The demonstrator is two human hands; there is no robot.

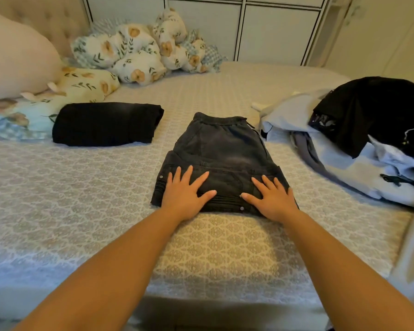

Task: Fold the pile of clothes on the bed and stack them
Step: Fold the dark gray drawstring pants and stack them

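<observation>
Both hands, left and right, lay flat and open, pressing the half-folded trousers smooth; unfolded pile at three o'clock.

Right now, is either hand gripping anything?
No. The left hand and right hand press flat on the near end of the dark jeans.

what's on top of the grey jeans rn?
Both hands lie flat on the near end of the grey jeans: left hand, right hand, fingers straight. Nothing else is on them. The fabric under the palms is hidden.
</observation>
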